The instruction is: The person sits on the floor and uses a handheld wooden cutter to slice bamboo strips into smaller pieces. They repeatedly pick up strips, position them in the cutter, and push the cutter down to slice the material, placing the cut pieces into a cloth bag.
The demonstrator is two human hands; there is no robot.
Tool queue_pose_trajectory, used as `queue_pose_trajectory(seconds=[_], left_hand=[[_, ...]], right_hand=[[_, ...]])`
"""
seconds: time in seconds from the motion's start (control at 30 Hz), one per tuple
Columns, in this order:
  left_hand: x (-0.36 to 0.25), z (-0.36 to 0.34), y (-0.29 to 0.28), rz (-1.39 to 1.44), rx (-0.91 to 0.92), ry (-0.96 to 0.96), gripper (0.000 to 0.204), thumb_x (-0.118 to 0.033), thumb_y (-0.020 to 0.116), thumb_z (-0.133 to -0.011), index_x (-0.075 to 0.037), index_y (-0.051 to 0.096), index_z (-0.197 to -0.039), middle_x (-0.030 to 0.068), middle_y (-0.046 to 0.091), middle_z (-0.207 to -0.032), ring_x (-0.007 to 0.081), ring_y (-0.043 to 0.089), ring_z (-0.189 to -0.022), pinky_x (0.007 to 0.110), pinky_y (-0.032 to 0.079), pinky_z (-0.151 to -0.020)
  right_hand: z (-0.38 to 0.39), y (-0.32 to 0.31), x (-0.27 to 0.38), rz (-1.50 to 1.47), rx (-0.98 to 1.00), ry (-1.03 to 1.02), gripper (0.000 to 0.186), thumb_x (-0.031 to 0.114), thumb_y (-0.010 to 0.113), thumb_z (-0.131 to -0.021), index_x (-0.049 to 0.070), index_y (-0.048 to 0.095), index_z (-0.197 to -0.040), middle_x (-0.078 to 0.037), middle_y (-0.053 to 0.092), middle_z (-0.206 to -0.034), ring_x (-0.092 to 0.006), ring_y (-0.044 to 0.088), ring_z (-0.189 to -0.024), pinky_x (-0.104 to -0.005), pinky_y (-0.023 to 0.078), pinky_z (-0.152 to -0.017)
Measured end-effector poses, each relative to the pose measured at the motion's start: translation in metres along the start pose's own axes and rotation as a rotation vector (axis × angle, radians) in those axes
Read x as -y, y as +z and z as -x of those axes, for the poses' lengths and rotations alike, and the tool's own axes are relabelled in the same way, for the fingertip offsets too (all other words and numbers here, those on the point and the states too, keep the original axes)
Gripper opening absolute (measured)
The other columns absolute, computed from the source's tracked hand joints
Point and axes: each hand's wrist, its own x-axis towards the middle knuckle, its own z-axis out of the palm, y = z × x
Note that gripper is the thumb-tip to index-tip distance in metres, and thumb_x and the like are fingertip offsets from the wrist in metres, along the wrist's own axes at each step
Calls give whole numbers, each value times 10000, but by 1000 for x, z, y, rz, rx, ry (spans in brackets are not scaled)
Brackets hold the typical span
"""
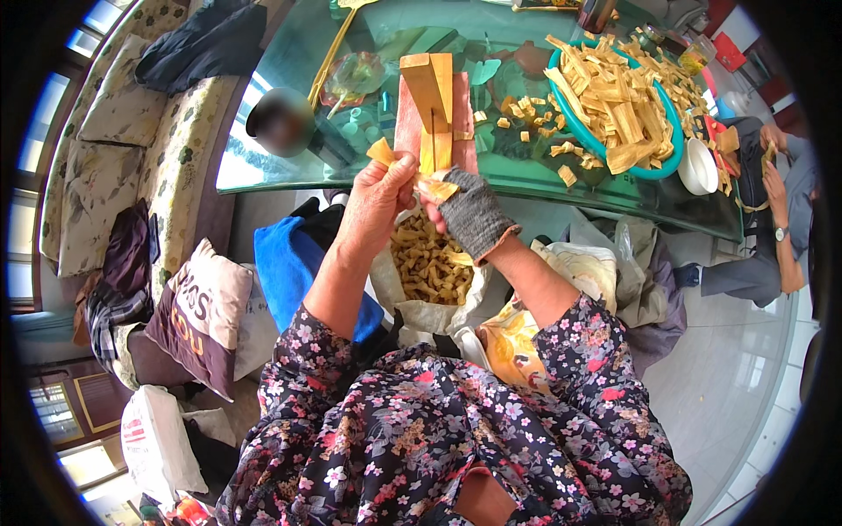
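Observation:
My bare left hand [382,191] is closed, thumb on top, around a flat, dry yellow strip [381,152] whose end sticks out above the fist. Close beside it, my right hand [469,209], in a grey fingerless glove, pinches another yellow piece [441,189]. Just beyond both hands stands a wooden block device [428,92] with a thin upright dark rod or blade, set on a pink cloth [409,118] at the table edge. Below the hands a pale sack [386,282] holds many short yellow chunks [430,263].
The glass table [526,188] bears a teal basket [556,105] heaped with yellow strips, loose cut chunks [526,112] and a white bowl [698,167]. Another person's hands [775,184] work at the right. A patterned sofa [103,167] and cushion [203,307] lie left.

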Motion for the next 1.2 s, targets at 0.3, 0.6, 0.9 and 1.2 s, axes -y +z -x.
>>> queue_pose_trajectory(seconds=[0.3, 0.6, 0.9, 1.2], left_hand=[[11, -25, -7, -166, -36, 77, 180, -204, 587, -910, -46, 598, -998, -60, 505, -720, 28, 444, -617, 178, 377, -592], [21, -41, -11, -187, -121, 34, 183, -222, 583, -906, -49, 598, -965, -53, 481, -689, 42, 441, -579, 202, 380, -523], [47, -63, -19, -570, -240, 101, 167, -161, 600, -854, 4, 621, -864, 27, 609, -726, 74, 531, -621, 233, 419, -546], [37, 15, -26, -577, -203, -40, 304, -307, 567, -901, -60, 577, -724, -34, 470, -551, 61, 416, -465, 209, 316, -451]], right_hand=[[-24, -21, 7, -465, -308, 372, 188, 71, 588, -846, 15, 592, -1025, -46, 645, -710, -80, 555, -508, -212, 459, -468], [-36, -19, -2, -409, -334, 425, 169, 57, 529, -861, 7, 596, -1007, -59, 648, -728, -118, 593, -560, -246, 482, -510], [-58, -11, -100, 339, -178, 143, 149, 133, 605, -812, 9, 641, -888, -104, 665, -793, -225, 654, -715, -328, 522, -608], [-37, -67, 11, -12, -307, 501, 299, 339, 596, -800, 103, 611, -618, -46, 569, -519, -165, 555, -446, -306, 454, -459]])
